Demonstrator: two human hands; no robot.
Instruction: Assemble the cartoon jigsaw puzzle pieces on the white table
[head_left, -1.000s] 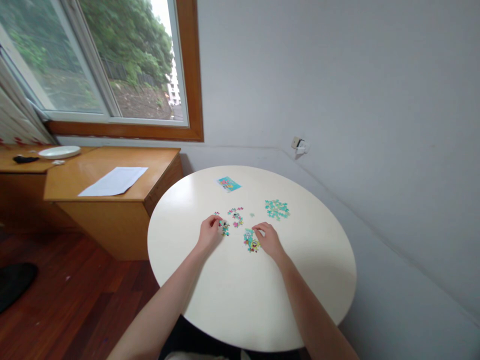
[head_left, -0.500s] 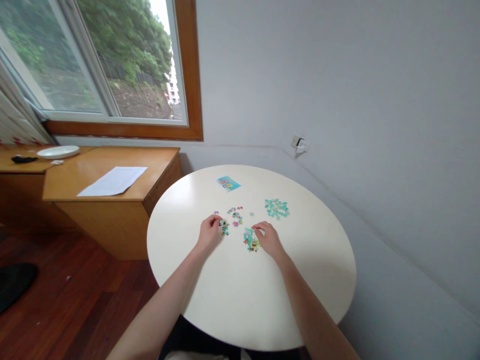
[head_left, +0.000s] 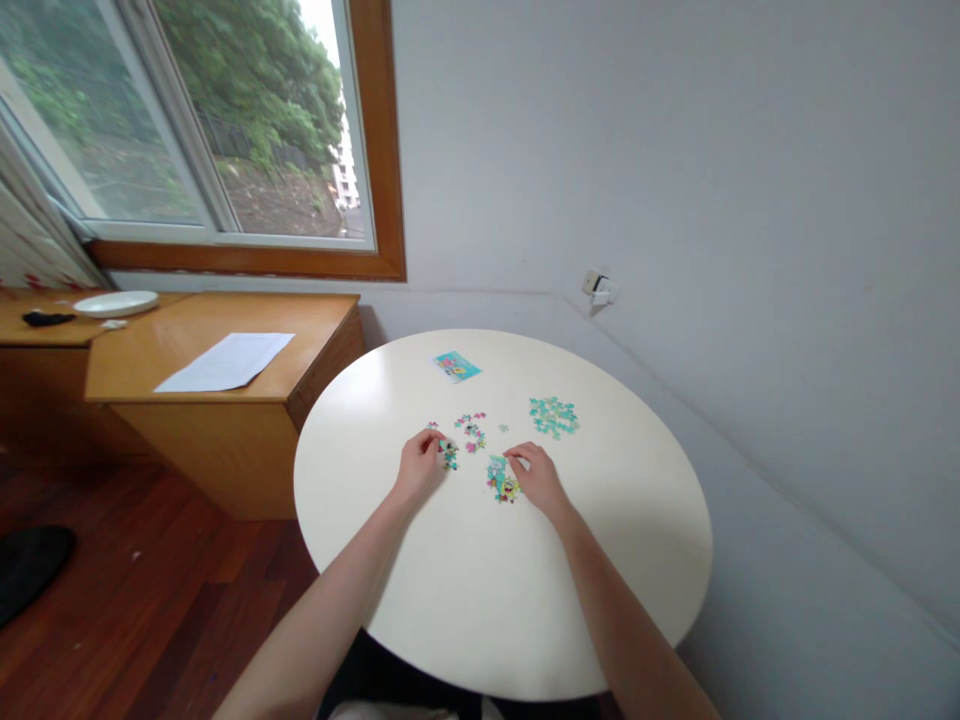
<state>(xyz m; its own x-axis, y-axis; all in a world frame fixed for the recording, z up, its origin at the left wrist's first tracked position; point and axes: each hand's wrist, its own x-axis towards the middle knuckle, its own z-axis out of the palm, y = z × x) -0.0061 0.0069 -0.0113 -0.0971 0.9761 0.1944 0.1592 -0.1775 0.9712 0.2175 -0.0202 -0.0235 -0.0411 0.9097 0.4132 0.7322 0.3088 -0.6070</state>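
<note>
I sit at a round cream table (head_left: 480, 590) with small jigsaw pieces on it. My left hand (head_left: 418, 464) rests on the table with its fingers pinched on a small joined cluster of pieces (head_left: 449, 456). My right hand (head_left: 536, 477) lies beside a larger joined patch (head_left: 501, 479) with a yellow cartoon figure, its fingertips closed at the patch's upper edge. Loose pink and green pieces (head_left: 472, 431) lie just beyond my hands. A heap of teal pieces (head_left: 554, 416) sits further right. A small picture card (head_left: 457, 366) lies at the far side.
A wooden cabinet (head_left: 225, 400) with a sheet of paper (head_left: 227, 361) stands to the left under a window. A white plate (head_left: 117, 303) sits on the far left counter. Grey walls close in behind and to the right, with a wall socket (head_left: 600, 289).
</note>
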